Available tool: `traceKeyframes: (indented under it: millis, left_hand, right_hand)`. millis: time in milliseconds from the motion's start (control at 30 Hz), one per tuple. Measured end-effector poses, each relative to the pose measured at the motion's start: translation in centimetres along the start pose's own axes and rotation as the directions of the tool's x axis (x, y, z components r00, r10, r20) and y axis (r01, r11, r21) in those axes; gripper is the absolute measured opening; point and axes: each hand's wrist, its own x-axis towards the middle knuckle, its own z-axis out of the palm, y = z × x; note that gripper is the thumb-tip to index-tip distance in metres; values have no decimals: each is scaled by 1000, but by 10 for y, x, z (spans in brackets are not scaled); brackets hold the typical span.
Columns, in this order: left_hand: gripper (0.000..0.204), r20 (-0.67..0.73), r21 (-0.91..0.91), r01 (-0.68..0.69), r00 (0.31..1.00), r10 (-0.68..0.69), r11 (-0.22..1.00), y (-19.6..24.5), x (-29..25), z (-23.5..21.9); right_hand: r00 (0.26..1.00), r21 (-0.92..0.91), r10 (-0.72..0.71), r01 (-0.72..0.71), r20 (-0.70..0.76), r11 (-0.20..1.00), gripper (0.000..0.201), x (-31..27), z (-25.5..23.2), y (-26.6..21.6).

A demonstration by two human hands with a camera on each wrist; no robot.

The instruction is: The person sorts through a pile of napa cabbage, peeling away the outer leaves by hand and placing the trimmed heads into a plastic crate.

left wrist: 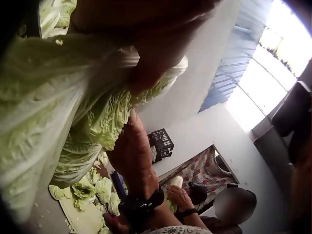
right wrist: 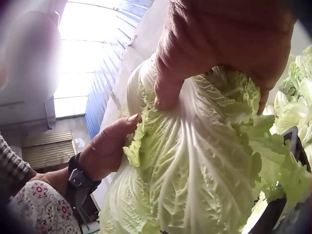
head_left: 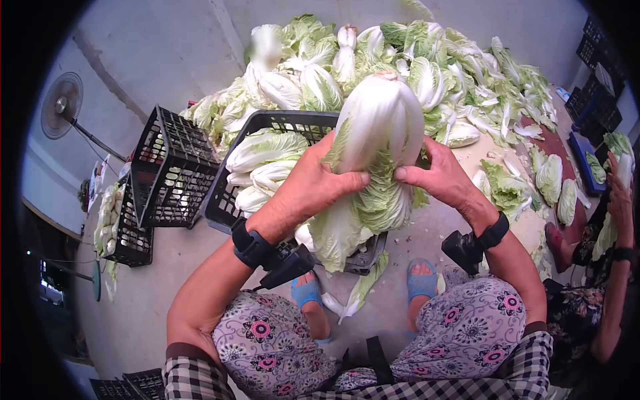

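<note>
A large napa cabbage (head_left: 383,123) is held up before me, white root end on top and leafy end down. My left hand (head_left: 325,175) grips its left side, thumb across the front leaves. On the other side my right hand (head_left: 447,175) grips it, thumb pressed to the leaves and fingers behind, mostly hidden in the head view. In the right wrist view the right hand (right wrist: 219,44) curls over the pale ribbed leaves. Beneath and behind the cabbage stands a black plastic crate (head_left: 293,120) with several cabbages (head_left: 267,160) lying in it.
A big heap of cabbages and loose leaves (head_left: 460,80) lies along the wall. Black crates (head_left: 177,167) stack at left, near a fan (head_left: 62,100). A loose leaf (head_left: 365,287) lies between my feet. Another person's hand (head_left: 621,200) is at far right, beside a blue tray (head_left: 587,160).
</note>
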Motion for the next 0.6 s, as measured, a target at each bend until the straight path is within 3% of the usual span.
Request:
traceKeyframes:
  millis: [33,133,233,333,433,533,600]
  left_hand:
    - [52,18,96,-37,999,35,995,1,0,-4]
    - [50,-15,159,-63,998,66,985,5,-6,-9]
    - [55,-11,15,63,998,-63,998,16,-10,-15]
    - [57,-47,6,49,998,-48,999,4,-7,-21]
    - [61,-51,-129,-40,998,34,991,-3,-6,-14]
    - [65,51,-187,153,988,-146,970,-4,-8,-13]
    - [61,45,-209,99,995,-91,973,-6,-7,-13]
  right_hand:
    - [1000,17,25,-25,15,1000,70,0,0,0]
    - [997,55,66,-69,47,996,62,0,-1,1]
    - [996,70,66,-70,60,995,57,-2,-1,0]
    - [993,110,84,-92,81,990,54,-3,0,-4]
    - [990,138,77,-92,116,986,53,-2,2,-3]
    - [982,105,53,-73,179,992,56,-1,3,-5]
    - [977,77,43,-60,210,995,61,0,1,-3]
